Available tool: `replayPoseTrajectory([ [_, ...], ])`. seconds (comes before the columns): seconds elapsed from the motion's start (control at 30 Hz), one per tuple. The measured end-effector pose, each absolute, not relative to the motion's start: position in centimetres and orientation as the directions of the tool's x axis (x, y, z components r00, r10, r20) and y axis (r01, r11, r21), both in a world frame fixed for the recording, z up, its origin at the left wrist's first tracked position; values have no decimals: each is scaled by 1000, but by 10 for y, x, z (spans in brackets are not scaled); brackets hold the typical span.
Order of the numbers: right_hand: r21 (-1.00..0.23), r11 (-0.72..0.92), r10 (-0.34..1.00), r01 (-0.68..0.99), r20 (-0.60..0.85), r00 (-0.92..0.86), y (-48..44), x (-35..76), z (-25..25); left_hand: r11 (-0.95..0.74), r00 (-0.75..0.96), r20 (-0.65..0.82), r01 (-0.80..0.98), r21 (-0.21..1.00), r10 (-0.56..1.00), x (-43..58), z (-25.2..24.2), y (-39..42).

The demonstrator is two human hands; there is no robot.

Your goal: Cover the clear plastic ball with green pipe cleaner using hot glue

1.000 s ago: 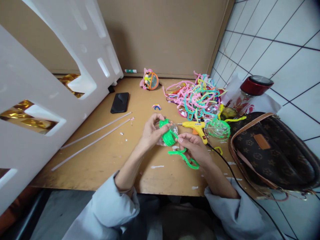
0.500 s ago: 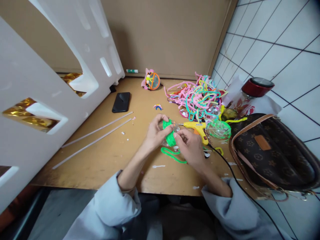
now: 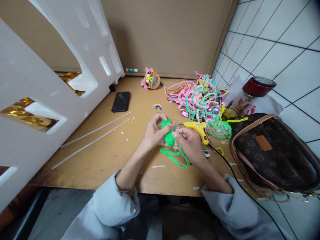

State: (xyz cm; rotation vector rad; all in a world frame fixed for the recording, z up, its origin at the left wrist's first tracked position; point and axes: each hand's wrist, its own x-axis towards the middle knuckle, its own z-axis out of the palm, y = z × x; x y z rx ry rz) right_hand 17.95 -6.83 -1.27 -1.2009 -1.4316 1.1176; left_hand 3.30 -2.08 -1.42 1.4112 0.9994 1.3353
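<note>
Looking down on a worn wooden table (image 3: 105, 156) flecked with white glue drips and pushed into a corner: brown cardboard wall (image 3: 162, 33) behind, white tiles (image 3: 275, 43) to the right, a white foam panel (image 3: 37, 83) with cut-outs leaning in from the left. Toward the back, a black phone (image 3: 120, 101) lying flat, a small pink toy (image 3: 150, 80) near the cardboard, a tiny rainbow piece (image 3: 158, 106) in front of it. Left of centre, two long clear glue sticks (image 3: 97, 133) side by side. On the right, a tangled heap of pipe cleaners (image 3: 197, 96) in pink, teal and yellow, a jar (image 3: 250, 95) with a red lid, a brown patterned bag (image 3: 272, 150) at the table's edge. Just beyond the right hand, a yellow glue gun (image 3: 196, 128) with its black cord (image 3: 232, 173) trailing toward the near edge, and next to that a second ball (image 3: 219, 129) wrapped in green.

At the middle, just above the table, a clear ball (image 3: 175, 126) partly wound in a green pipe cleaner (image 3: 169, 137). Left hand (image 3: 153, 131) cupped closed around the ball's left side. Right hand (image 3: 191, 145) pinching the pipe cleaner between thumb and forefinger against the ball's right side, the two hands meeting across it. Loose green tail looping down onto the table, just below the right hand.
</note>
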Motion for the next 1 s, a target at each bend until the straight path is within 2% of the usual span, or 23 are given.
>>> replayPoseTrajectory([
  [0.1, -888, 336, 941, 313, 305, -145, -75, 182, -12, -208, 64, 211, -49, 977, 975, 25, -15, -17],
  [0.2, -630, 594, 800, 500, 529, -284, -78, 187, -13, -179, 93, 187, -92, 980, 978, 16, -17, -11],
  [0.27, -505, 624, 758, 597, 576, -305, -76, 193, -13, -159, 94, 172, -135, 978, 981, 12, -17, -8],
  [0.3, -477, 579, 776, 661, 571, -267, -73, 198, -13, -149, 94, 164, -149, 978, 982, 10, -17, -7],
  [0.37, -413, 341, 848, 844, 523, -87, -67, 210, -11, -133, 97, 149, -159, 978, 984, 9, -16, -7],
  [0.43, -230, 52, 915, 972, 401, 46, -61, 222, -8, -120, 105, 138, -157, 980, 985, 9, -14, -8],
  [0.5, -52, -124, 960, 991, 248, 134, -56, 231, -5, -112, 110, 129, -155, 982, 986, 9, -13, -10],
  [0.57, 49, -193, 974, 980, 129, 186, -53, 235, -4, -108, 113, 127, -157, 982, 985, 9, -12, -11],
  [0.67, 78, -221, 975, 972, 41, 219, -47, 236, -7, -112, 122, 131, -155, 982, 984, 9, -12, -12],
  [0.77, 46, -265, 964, 963, 26, 264, -42, 234, -12, -114, 135, 136, -157, 981, 981, 9, -13, -12],
  [0.9, -24, -315, 943, 949, 108, 316, -42, 236, -16, -123, 144, 146, -155, 980, 979, 10, -12, -13],
  [1.0, -100, -305, 914, 947, 249, 321, -46, 243, -20, -127, 134, 148, -158, 979, 980, 10, -12, -12],
])
